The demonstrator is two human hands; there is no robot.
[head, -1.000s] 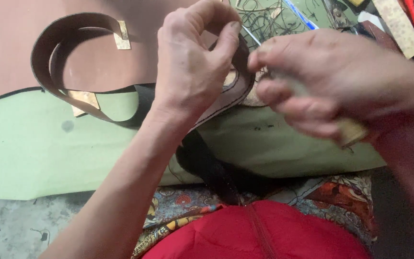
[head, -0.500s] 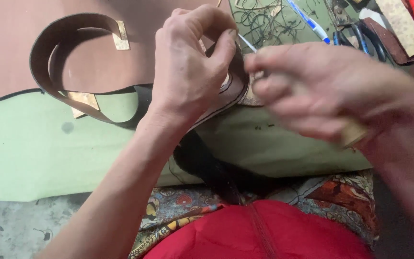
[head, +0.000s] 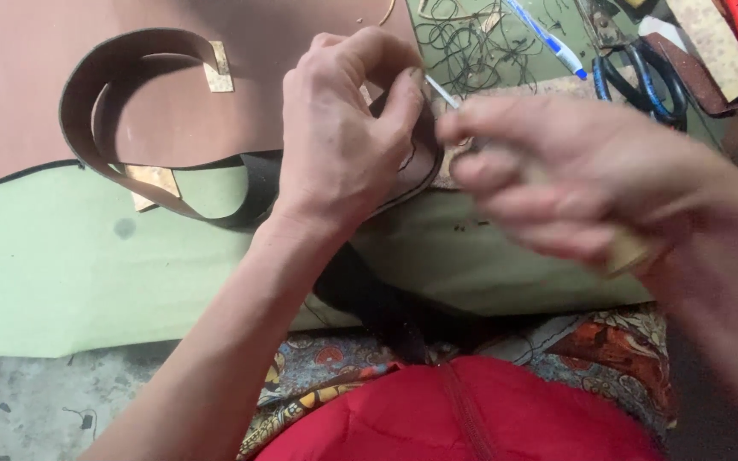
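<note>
My left hand [head: 343,137] pinches the edge of a brown leather piece [head: 416,166] with dark stitching, thumb and forefinger closed on it. A long brown leather strap [head: 87,94] curls away from that piece to the left, with small tan paper tabs on it. My right hand [head: 557,175] is blurred, just right of the left hand, fingers closed around a thin tool with a pale wooden handle [head: 625,252]. A thin white shaft [head: 442,90] shows between the two hands at the leather edge.
A light green mat [head: 61,265] and a brown sheet [head: 27,60] cover the work surface. Scissors with blue-black handles [head: 642,77], a blue and white pen [head: 548,38] and tangled dark thread [head: 463,43] lie at the back right. Red fabric [head: 463,418] lies in my lap.
My right hand has shifted slightly left and closer to the leather edge, staying blurred with motion. The left hand keeps its pinch in the same place.
</note>
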